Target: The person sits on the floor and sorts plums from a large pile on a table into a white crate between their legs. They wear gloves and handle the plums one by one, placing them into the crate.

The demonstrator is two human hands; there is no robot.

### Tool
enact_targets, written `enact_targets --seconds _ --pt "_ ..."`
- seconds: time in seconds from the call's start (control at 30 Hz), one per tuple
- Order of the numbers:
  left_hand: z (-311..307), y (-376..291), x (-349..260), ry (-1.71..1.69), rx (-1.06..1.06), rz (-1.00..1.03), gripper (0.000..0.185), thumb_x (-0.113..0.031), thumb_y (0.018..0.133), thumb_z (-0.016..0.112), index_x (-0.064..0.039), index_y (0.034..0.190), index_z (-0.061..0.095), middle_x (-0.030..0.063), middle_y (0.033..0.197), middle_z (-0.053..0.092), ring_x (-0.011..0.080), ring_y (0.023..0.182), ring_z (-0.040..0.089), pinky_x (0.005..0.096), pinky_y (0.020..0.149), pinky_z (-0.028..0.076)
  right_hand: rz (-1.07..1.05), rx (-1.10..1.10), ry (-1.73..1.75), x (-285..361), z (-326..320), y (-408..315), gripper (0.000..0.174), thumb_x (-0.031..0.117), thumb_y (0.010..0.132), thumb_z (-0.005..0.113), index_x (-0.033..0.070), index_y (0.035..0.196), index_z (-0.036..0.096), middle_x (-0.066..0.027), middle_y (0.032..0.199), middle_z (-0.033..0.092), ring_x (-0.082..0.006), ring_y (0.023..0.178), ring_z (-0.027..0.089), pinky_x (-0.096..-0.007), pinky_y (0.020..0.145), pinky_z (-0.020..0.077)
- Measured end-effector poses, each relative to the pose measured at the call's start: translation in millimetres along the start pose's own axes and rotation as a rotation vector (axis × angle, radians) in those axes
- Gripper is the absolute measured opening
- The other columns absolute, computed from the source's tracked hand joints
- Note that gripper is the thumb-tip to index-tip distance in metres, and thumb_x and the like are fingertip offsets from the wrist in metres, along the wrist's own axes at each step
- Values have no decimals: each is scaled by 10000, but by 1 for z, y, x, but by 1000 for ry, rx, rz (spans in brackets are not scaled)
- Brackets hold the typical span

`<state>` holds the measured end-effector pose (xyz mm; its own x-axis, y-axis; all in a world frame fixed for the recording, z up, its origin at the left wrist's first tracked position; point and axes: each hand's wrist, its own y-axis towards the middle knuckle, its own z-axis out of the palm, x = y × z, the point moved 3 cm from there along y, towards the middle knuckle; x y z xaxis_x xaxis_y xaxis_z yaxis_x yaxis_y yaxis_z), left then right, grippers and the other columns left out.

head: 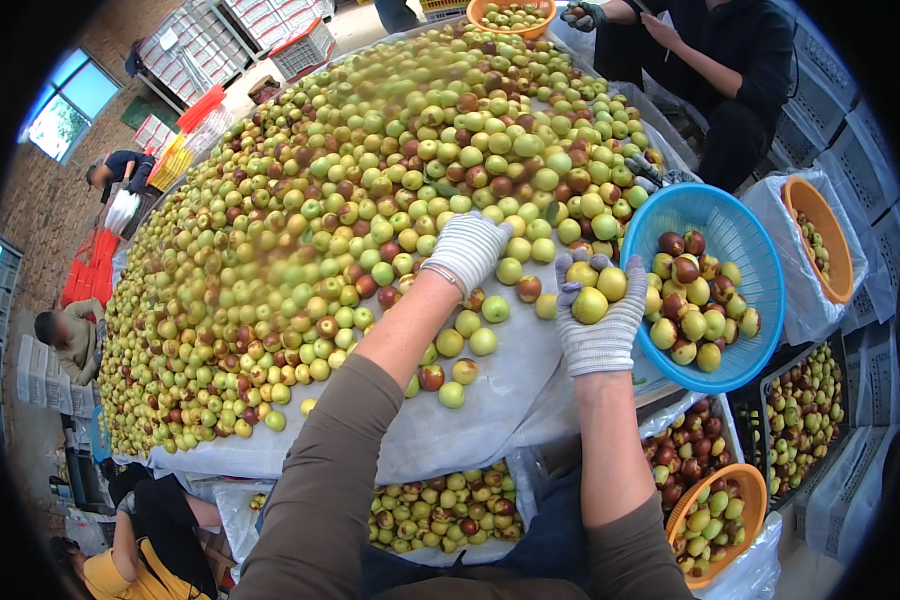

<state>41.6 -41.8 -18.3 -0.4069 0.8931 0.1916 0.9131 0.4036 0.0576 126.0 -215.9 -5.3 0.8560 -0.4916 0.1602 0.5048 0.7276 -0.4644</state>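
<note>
A broad heap of green, yellow and brown-red jujubes (270,247) covers a table draped in pale cloth (450,439). My left hand (469,247), in a striped knit glove, reaches palm down over the near side of the heap; its fingertips touch the fruit, and whether they grip one is hidden. My right hand (604,315), in a similar glove with grey fingers, is turned palm up and cups several yellow-green jujubes (590,305). Just right of it, a blue plastic basket (750,225) holds a batch of jujubes. A few loose ones (452,394) lie on the cloth below my left hand.
Below the table edge stands a lined crate of jujubes (450,517). At the right are more filled crates (806,420) and orange baskets (757,517). A co-worker (750,82) sits at upper right, a gloved hand (656,174) near the blue basket; others work at left.
</note>
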Motion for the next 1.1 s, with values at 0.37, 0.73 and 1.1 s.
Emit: enact_targets --seconds 0.37,0.73,1.1 --pt "-35 -11 15 -505 -32 -331 324 -282 792 624 -61 1025 659 221 881 675 367 831 670 449 782 539 -18 45 28 10 -4 2 424 487 887 616 67 838 577 -111 986 636 -300 946 627 -268 583 536" --pt "-1 9 -5 -474 46 -235 273 -211 816 629 -105 1068 625 190 909 686 350 814 669 447 725 532 -34 55 -8 16 -3 -1 448 505 886 606 58 870 586 -112 962 644 -299 962 633 -265 567 537" --pt "-26 -32 -36 -42 357 -109 403 -386 786 728 -98 1067 704 209 1163 568 341 1023 625 435 853 541 -42 22 -23 11 6 -8 447 499 895 597 53 865 592 -66 929 642 -293 953 634 -251 536 529"
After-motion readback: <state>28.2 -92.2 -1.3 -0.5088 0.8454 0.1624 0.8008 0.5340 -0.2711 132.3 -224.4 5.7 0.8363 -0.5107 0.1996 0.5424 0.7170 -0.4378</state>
